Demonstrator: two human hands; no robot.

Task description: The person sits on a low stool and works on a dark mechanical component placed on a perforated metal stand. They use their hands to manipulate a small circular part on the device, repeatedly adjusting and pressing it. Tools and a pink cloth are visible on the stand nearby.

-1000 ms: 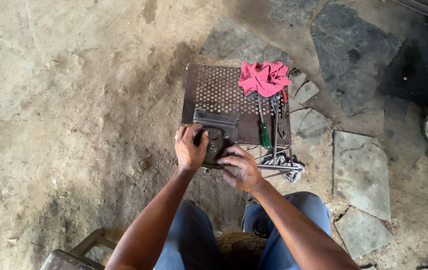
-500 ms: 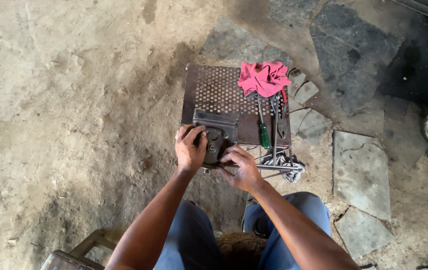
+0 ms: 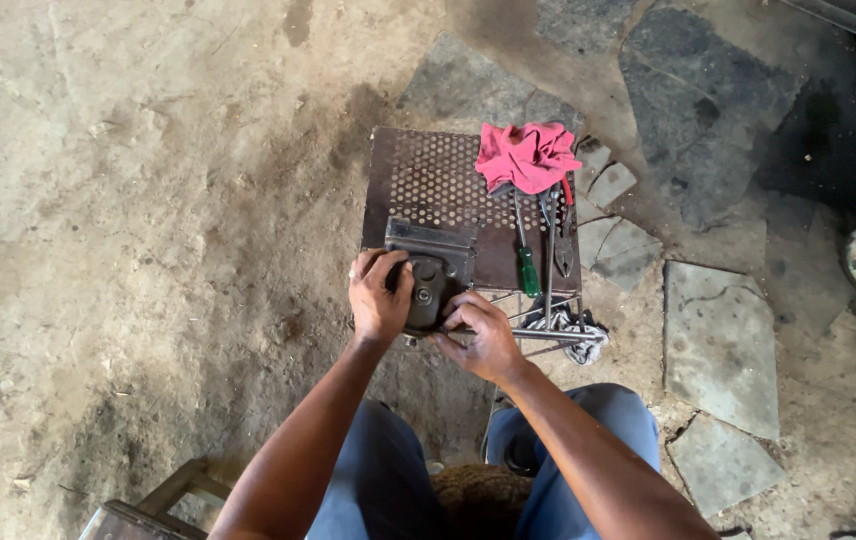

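- Far left I see bare, dusty concrete floor (image 3: 128, 220), with the corner of a wooden stool (image 3: 163, 505) low in the frame.
- My left hand (image 3: 378, 295) comes next, fingers curled and wrapped round the left side of the dark metal part (image 3: 428, 285).
- That part sits at the near edge of the perforated metal stand (image 3: 428, 180), touching a flat grey plate (image 3: 433, 240) just behind it.
- My right hand (image 3: 483, 335) grips the part's lower right edge, fingers bent and pressed close together.
- Further right, a green-handled screwdriver (image 3: 528, 270) and pliers (image 3: 560, 240) lie on the stand, tips under a pink rag (image 3: 528, 155).
- A grey cloth (image 3: 573, 325) hangs at the stand's near right corner.
- Beyond that are broken stone slabs (image 3: 718, 340).
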